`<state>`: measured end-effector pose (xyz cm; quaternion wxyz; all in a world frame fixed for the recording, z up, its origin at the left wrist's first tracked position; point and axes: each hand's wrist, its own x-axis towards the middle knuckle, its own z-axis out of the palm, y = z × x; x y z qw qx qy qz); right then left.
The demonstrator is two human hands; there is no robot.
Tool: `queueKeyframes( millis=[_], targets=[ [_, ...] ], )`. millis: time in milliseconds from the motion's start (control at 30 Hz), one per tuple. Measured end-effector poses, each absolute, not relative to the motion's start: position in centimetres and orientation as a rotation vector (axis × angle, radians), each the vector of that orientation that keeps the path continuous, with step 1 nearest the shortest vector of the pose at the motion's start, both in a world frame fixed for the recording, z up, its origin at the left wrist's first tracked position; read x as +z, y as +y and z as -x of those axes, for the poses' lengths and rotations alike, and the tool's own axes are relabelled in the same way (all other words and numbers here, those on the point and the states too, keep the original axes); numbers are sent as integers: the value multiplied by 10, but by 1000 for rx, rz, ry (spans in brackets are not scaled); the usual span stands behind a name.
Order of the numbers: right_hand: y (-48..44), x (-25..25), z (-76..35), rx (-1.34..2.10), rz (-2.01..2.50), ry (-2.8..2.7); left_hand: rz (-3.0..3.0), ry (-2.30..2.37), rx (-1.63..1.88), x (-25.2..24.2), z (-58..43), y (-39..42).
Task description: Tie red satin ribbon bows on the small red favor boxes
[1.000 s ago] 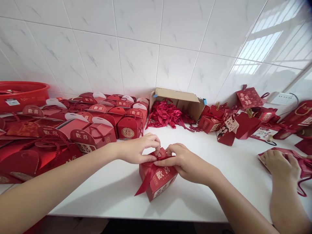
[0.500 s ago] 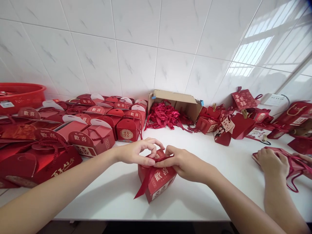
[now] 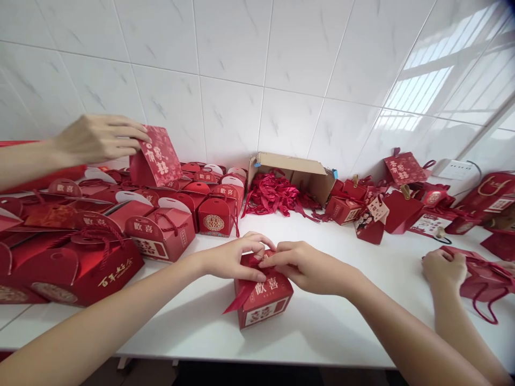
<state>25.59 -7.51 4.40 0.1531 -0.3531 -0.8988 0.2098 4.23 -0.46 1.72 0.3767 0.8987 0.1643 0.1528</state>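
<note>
A small red gift box [image 3: 267,304] with gold lettering stands on the white table in front of me. Through its top runs a dark red ribbon [image 3: 244,296], one end hanging toward the lower left. My left hand [image 3: 240,258] pinches the ribbon at the top of the box, thumb lying along the lid. From the other side, my right hand [image 3: 298,267] closes thumb and forefinger on the ribbon, the fingertips of both hands nearly meeting. The ribbon's crossing is partly hidden under my fingers.
Many finished-looking red boxes [image 3: 161,230] crowd the left. Behind, a cardboard box [image 3: 292,160] spills red ribbons [image 3: 273,193]. A co-worker's hand [image 3: 102,138] holds a red patterned box [image 3: 159,155] at upper left. Another person's hand [image 3: 444,273] handles a red box [image 3: 478,276] at right.
A co-worker's hand with a red patterned box has come in at upper left. The gift box before me has turned so its front faces me more. My hands still pinch the ribbon.
</note>
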Motion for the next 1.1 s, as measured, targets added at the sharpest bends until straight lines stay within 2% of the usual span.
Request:
queueKeyframes(
  millis=[133, 267, 367, 500, 700, 800, 1000, 1100],
  targets=[
    [-77, 54, -251, 936, 1172, -2401, -2341, 513, 451, 14, -48, -11],
    [-82, 41, -245, 1270, 1271, -2015, -2340, 631, 590, 8, -49, -15],
    [-86, 30, -245, 1389, 1265, -1862, -2316, 617, 573, 4, -45, -12],
    [-90, 29, -252, 1248, 1299, -1968, -2209, 621, 520, 5, -39, -7],
    [-92, 35, -255, 768, 1297, -2294, -1943, 531, 526, 9, -38, -5],
    [-89, 32, -257, 813, 1317, -2263, -2028, 518, 544, 10, -44, -5],
    [-84, 27, -267, 1117, 1418, -2074, -2648, 685, 661, 18, -50, -6],
    [-82, 30, -272, 1155, 1421, -2055, -2697, 729, 684, 22, -51, -9]
  ],
)
